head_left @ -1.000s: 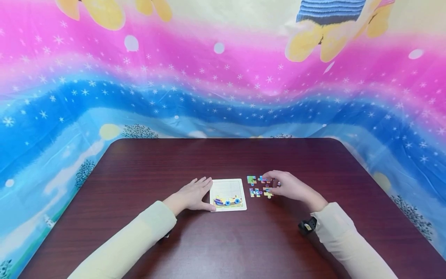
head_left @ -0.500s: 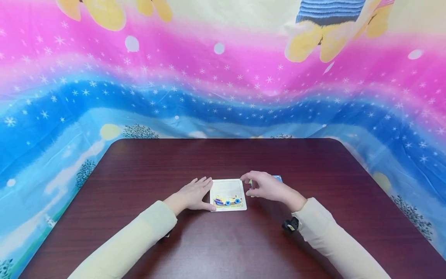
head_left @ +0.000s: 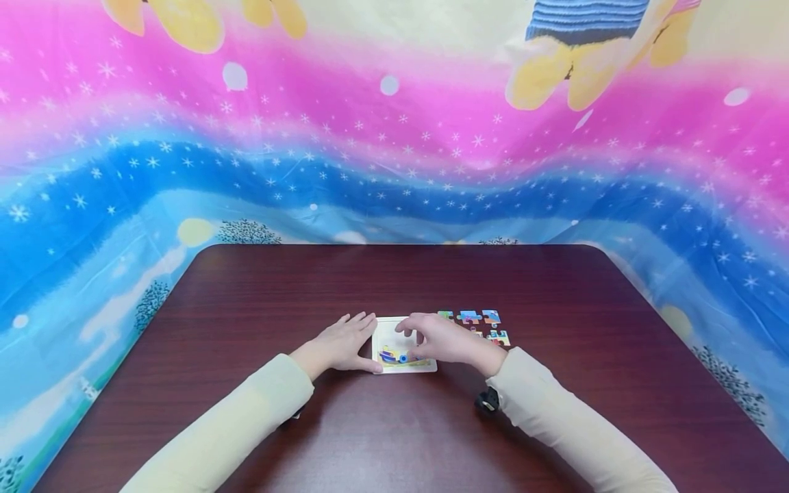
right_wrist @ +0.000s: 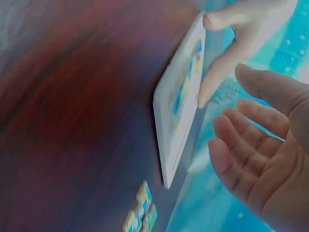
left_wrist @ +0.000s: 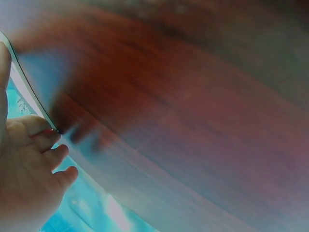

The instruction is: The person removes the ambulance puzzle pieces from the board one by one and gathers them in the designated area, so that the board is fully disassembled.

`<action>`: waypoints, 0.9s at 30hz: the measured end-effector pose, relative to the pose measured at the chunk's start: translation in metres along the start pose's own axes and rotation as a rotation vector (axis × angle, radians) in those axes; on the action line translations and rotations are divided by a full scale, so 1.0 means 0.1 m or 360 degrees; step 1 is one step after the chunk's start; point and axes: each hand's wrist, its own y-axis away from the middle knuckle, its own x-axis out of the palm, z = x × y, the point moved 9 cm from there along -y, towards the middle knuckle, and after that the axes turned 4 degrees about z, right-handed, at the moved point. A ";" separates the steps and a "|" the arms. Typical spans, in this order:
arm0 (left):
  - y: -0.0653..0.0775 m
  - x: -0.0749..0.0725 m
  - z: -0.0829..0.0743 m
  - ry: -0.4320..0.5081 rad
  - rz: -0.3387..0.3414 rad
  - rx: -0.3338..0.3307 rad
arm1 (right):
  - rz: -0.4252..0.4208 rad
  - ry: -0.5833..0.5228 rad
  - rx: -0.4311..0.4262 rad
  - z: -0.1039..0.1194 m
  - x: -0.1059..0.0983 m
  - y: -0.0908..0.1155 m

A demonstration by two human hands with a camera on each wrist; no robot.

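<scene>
A square jigsaw tray with a pale rim lies on the table; a vehicle picture fills its lower part. My left hand rests at its left side, fingers spread, thumb at the near left corner. Over the tray's right part hovers my right hand, hiding some of the picture. In the right wrist view its fingers are loosely bent, the thumb stands apart, and nothing shows between them. Several colourful jigsaw pieces lie right of the tray, partly hidden by this hand.
The dark red-brown wooden table extends around the tray. Behind it and at both sides hangs a patterned pink and blue cloth. A black strapped device is on my right wrist.
My right hand has moved left from the jigsaw pieces to above the tray, uncovering the pieces at the far right. The left hand and the tray have stayed in place.
</scene>
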 end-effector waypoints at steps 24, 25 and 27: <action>0.02 -0.01 -0.03 -0.0061 -0.0026 0.0039 | 0.0054 0.0333 -0.0084 0.14 0.28 -0.22; 0.02 -0.01 -0.03 -0.0063 -0.0029 0.0040 | 0.0055 0.0345 -0.0093 0.14 0.28 -0.22; 0.02 -0.01 -0.03 -0.0062 -0.0031 0.0039 | 0.0058 0.0364 -0.0112 0.15 0.28 -0.22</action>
